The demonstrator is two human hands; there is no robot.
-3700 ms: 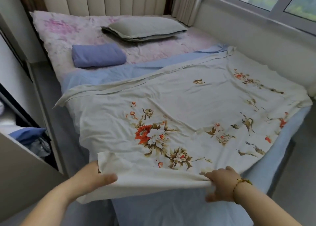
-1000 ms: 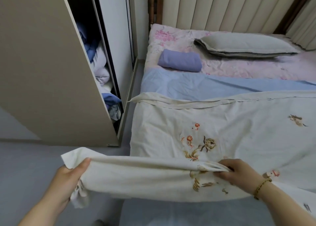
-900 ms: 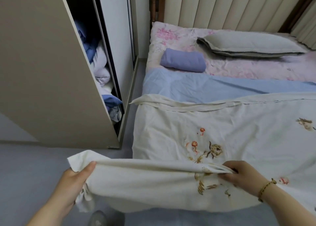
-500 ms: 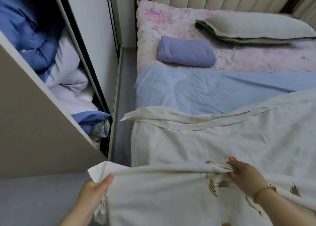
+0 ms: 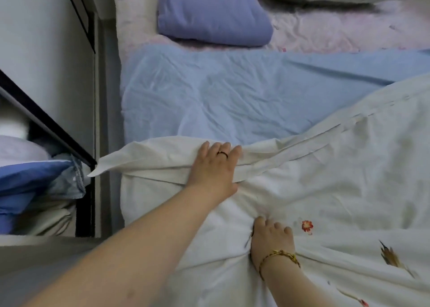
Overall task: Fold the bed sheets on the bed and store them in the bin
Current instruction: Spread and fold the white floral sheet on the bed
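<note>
On the near part of the bed (image 5: pixel 325 34), over the blue sheet (image 5: pixel 232 92), lies the cream flowered sheet (image 5: pixel 337 178); the left hand (image 5: pixel 215 169) presses flat with straight fingers on its folded far edge, the right hand (image 5: pixel 272 239) grips a bunch nearer, so I think the corners should be matched before smoothing.

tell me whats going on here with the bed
A person is folding a floral sheet on the bed. The left hand lies flat, pressing a folded-over edge down by the sheet's far hem. The right hand grips a bunch of the same sheet nearer the person. A blue sheet lies spread underneath, not yet folded, and a folded purple sheet sits beyond it. No bin is in view.
</note>
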